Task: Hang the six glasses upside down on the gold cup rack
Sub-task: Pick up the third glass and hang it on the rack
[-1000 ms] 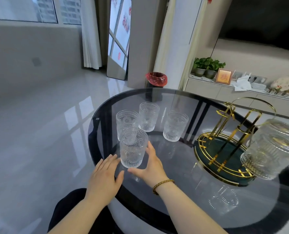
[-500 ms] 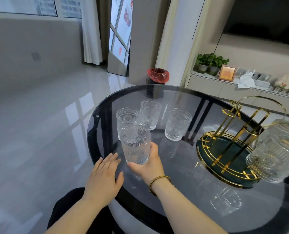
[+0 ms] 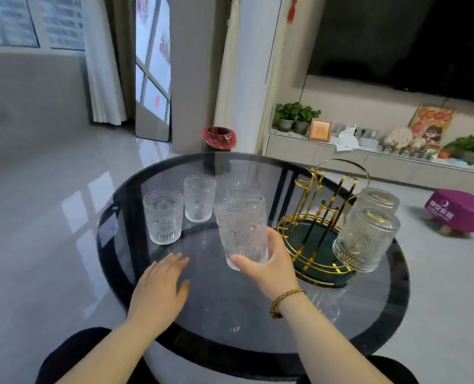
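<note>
My right hand [image 3: 269,261] grips an embossed clear glass [image 3: 241,228] near its base and holds it upright above the round glass table [image 3: 374,309]. My left hand [image 3: 162,285] lies flat on the tabletop, palm down, fingers apart. Two glasses stand upright at the table's far left: one [image 3: 162,216] nearer, one [image 3: 198,198] behind it. A third [image 3: 240,189] is mostly hidden behind the lifted glass. The gold cup rack [image 3: 324,217] stands on a green tray to the right. Two glasses hang upside down on its right side, a nearer [image 3: 366,239] and a farther [image 3: 378,200].
A red-lined bin [image 3: 218,138] stands beyond the table's far edge. A purple stool [image 3: 458,210] sits on the floor to the right. A low cabinet with plants and ornaments [image 3: 368,145] runs along the back wall. A mirror [image 3: 152,67] leans at the back left.
My right hand has lifted the glass off the table and carried it right, toward the rack. My left hand has stayed flat on the tabletop.
</note>
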Demonstrator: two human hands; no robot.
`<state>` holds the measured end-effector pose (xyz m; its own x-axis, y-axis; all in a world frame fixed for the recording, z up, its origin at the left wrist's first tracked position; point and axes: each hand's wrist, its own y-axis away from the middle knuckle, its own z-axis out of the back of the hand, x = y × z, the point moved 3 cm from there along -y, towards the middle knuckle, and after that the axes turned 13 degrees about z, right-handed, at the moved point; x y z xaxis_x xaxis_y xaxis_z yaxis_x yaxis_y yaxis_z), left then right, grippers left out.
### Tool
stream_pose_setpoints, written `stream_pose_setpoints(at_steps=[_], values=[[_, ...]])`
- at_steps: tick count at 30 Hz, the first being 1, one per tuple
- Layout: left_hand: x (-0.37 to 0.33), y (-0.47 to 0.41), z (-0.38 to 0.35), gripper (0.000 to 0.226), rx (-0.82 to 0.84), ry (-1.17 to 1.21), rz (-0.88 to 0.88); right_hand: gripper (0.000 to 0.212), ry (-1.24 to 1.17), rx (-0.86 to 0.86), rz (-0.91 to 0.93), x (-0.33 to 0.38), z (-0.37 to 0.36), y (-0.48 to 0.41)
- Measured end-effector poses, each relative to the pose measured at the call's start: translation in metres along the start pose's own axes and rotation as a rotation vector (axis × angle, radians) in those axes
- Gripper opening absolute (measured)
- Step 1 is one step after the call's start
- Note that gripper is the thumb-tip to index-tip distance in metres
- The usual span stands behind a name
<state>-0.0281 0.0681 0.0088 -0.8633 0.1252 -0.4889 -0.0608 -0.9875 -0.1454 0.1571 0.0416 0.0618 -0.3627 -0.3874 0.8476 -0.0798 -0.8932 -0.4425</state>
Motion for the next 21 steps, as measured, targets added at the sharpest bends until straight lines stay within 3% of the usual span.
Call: stream_pose_setpoints(at_steps=[11,15,21], values=[[-0.106,-0.015,-0.039,0.043,0.126,0.035,-0.26,0.053,0.179,-0.167,0.018,0.069,0.147,-0.009],[-0.129,-0.02,-0.055,0.047,0.188,-0.012,-0.304,0.073,0.246,-0.185,0.032,0.087,0.193,-0.024],[-0.145,-0.03,-0.073,0.051,0.219,-0.027,-0.384,0.077,0.396,-0.235,0.015,0.091,0.242,-0.054]])
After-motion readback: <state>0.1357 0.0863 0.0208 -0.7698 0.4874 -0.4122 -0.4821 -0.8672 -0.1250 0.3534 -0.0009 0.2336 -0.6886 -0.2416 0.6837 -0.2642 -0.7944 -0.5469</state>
